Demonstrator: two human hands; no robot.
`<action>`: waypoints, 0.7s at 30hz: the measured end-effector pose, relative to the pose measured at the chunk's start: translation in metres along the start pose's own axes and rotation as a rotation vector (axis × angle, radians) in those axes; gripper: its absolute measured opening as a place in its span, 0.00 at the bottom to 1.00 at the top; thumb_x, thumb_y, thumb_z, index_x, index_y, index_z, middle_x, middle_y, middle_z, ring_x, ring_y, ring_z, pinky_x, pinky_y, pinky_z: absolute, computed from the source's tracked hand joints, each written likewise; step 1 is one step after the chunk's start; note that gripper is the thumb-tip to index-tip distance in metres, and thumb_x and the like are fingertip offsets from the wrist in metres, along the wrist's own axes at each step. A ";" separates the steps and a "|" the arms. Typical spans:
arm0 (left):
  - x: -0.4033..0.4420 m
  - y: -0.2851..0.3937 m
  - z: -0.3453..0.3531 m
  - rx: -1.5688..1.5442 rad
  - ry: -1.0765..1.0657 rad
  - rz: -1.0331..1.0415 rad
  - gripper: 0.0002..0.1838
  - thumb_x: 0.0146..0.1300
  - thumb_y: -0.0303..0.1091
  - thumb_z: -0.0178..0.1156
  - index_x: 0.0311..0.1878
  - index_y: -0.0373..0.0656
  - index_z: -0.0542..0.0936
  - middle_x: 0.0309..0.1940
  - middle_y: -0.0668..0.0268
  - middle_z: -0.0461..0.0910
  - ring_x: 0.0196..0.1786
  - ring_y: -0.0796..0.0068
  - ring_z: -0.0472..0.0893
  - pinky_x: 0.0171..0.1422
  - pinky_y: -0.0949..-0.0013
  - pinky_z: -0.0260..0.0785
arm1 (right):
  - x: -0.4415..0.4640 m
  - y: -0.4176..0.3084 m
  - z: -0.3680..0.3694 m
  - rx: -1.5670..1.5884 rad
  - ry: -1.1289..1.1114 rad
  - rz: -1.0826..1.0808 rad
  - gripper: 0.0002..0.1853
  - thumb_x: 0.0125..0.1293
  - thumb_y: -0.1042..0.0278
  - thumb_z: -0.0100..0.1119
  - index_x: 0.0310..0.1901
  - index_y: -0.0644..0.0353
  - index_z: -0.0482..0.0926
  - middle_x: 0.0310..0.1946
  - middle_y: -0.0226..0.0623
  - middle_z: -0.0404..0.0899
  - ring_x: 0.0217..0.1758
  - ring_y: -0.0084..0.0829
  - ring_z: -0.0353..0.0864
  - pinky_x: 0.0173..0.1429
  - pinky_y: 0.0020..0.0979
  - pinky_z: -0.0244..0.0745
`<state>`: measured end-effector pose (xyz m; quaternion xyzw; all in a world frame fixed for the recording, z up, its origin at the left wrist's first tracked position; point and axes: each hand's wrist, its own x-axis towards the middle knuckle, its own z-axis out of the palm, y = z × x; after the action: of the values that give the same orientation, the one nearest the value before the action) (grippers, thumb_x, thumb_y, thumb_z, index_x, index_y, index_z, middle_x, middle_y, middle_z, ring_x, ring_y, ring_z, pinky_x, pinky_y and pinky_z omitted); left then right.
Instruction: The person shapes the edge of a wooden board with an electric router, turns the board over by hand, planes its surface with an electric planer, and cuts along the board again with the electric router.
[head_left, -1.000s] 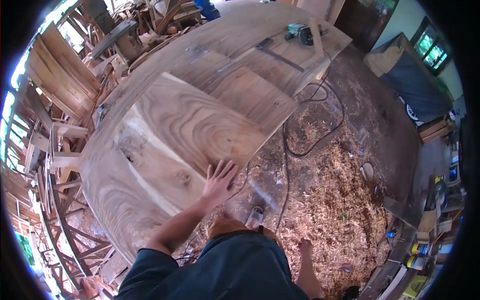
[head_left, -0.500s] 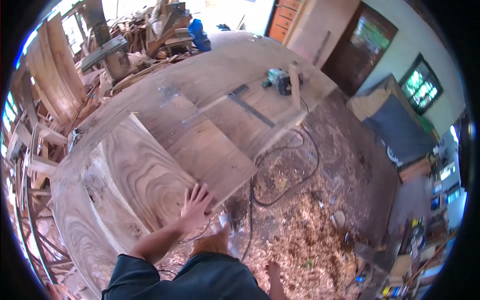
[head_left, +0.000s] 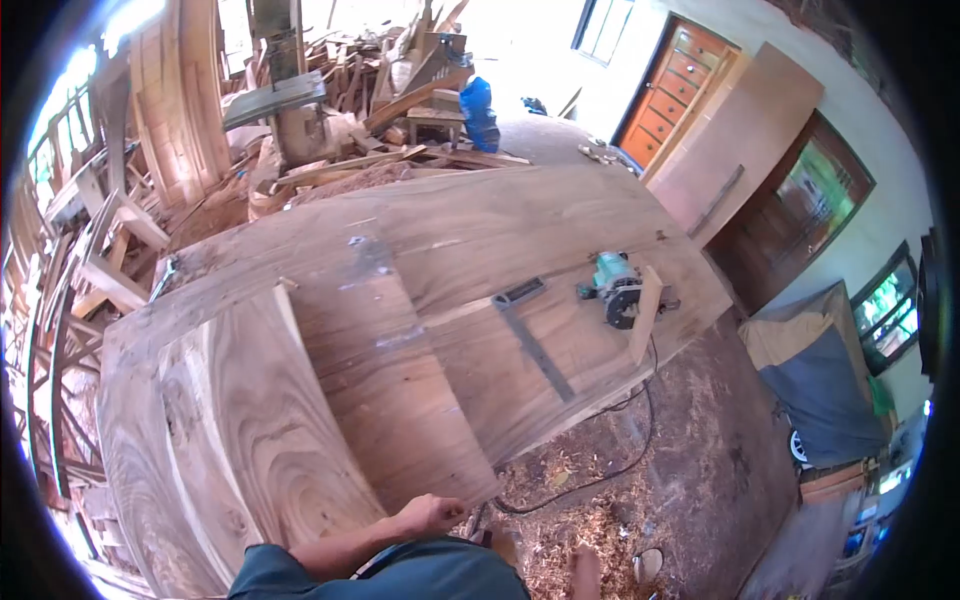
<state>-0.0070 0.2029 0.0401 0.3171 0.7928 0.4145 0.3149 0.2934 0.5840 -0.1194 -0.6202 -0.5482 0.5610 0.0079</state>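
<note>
Far left, slatted wooden frames (head_left: 66,385) stood just beyond the big tabletop (head_left: 560,200). On the tabletop's left end lay the swirl-grained board (head_left: 270,420), flat, raised right edge showing, near end partly hidden by the person's arm. Looked stiff and solid, probably heavy for its size; wouldn't bend or crush, though corners and edges could chip. Face seemed smooth, so a flat palm might slide; best hold likely both long edges, fingers under if there was a gap, hands well apart for balance. Left hand (head_left: 432,514) was just right of the board's near end, by the tabletop's near edge, fingers loosely curled, nothing visible in them; couldn't say if it gripped or touched anything. Further right, a dark metal square (head_left: 535,350) lay flat, apart from the board. Right hand (head_left: 584,560) hung low over the shavings (head_left: 545,545), fingers too unclear to judge any grip. Last, a green power tool (head_left: 614,288) sat beside an upright-looking wood strip (head_left: 648,315), well apart from both hands.
</note>
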 end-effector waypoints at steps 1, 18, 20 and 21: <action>0.010 -0.002 -0.003 -0.004 0.029 -0.057 0.15 0.67 0.50 0.61 0.46 0.49 0.85 0.35 0.54 0.87 0.39 0.50 0.86 0.44 0.54 0.79 | 0.012 -0.042 0.007 -0.035 0.041 -0.085 0.20 0.64 0.52 0.58 0.25 0.61 0.78 0.17 0.34 0.77 0.19 0.28 0.75 0.24 0.32 0.70; 0.227 0.112 0.077 -0.425 0.648 -0.674 0.16 0.65 0.43 0.67 0.48 0.41 0.85 0.36 0.53 0.87 0.38 0.61 0.88 0.47 0.64 0.79 | 0.363 -0.748 0.085 -0.215 -0.214 -0.726 0.20 0.72 0.45 0.57 0.46 0.55 0.80 0.25 0.25 0.72 0.27 0.22 0.71 0.32 0.29 0.69; 0.254 0.134 0.100 -0.384 0.576 -0.632 0.19 0.67 0.46 0.64 0.55 0.44 0.83 0.43 0.53 0.87 0.45 0.56 0.87 0.52 0.60 0.78 | 0.333 -0.768 0.111 -0.275 -0.493 -0.556 0.23 0.73 0.46 0.57 0.49 0.62 0.81 0.32 0.32 0.80 0.34 0.28 0.80 0.41 0.36 0.77; 0.264 0.150 0.099 -0.320 0.539 -0.636 0.20 0.67 0.49 0.63 0.54 0.45 0.83 0.41 0.51 0.87 0.44 0.53 0.87 0.52 0.57 0.78 | 0.372 -0.775 0.126 -0.353 -0.636 -0.466 0.23 0.74 0.48 0.56 0.48 0.65 0.83 0.38 0.34 0.84 0.39 0.29 0.83 0.47 0.37 0.79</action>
<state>-0.0536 0.5181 0.0611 -0.1147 0.8307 0.4821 0.2538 -0.4011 1.0726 0.0626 -0.2677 -0.7364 0.6050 -0.1413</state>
